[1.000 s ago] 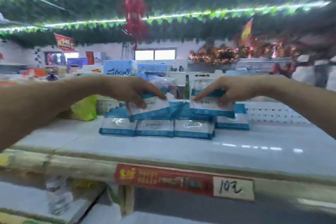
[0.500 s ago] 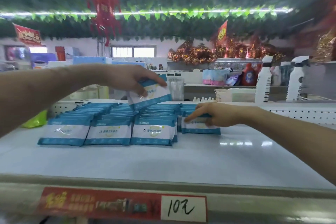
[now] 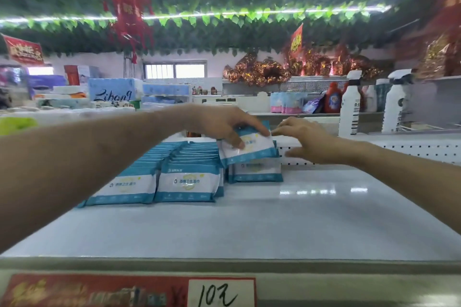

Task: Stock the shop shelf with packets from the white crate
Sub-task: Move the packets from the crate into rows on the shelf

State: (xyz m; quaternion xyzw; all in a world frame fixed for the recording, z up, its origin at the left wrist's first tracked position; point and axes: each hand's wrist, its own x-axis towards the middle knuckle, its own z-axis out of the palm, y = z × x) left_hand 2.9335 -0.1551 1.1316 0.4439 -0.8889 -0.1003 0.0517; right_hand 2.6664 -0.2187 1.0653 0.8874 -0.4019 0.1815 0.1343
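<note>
While the white shelf (image 3: 287,222) spreads wide and mostly bare toward its right side, rows of blue-and-white packets (image 3: 174,169) lie overlapped along its left and middle, with one shorter row's front packet (image 3: 257,172) set further back beside them. Above that short row the left hand (image 3: 219,124) grips a tilted packet (image 3: 249,148), thumb on its face and fingers over its top edge. The right hand (image 3: 306,139) hangs open just beside the packet's right edge, fingertips at its upper corner. A red price tag (image 3: 129,291) fronts the shelf lip.
</note>
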